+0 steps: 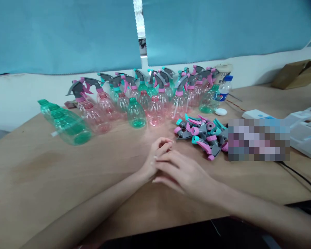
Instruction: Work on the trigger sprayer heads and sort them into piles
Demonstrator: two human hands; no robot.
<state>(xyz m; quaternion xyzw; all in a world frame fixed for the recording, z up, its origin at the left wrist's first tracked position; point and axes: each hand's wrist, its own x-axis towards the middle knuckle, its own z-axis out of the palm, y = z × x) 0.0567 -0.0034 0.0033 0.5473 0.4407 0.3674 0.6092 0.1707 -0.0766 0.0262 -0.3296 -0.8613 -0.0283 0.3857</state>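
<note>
Over the middle of the table, my left hand (155,159) and my right hand (188,173) meet and touch. The left one's fingers curve loosely, partly hidden behind the right. My right hand has its fingers stretched out and apart, with no object visible in either hand. Just beyond them lies a heap of loose grey, pink and turquoise spray triggers (200,133). Farther back stand a green bottle (136,114) and a pink bottle (155,112), both clear and without tops. Behind these are several spray bottles (178,100) fitted with triggers.
Green bottles (71,126) stand at the left. A Pepsi bottle (224,91) with a blue cap and a white lid (220,111) are at the back right. A cardboard box (295,74), white plastic holder (305,133) and black cable (299,174) lie right.
</note>
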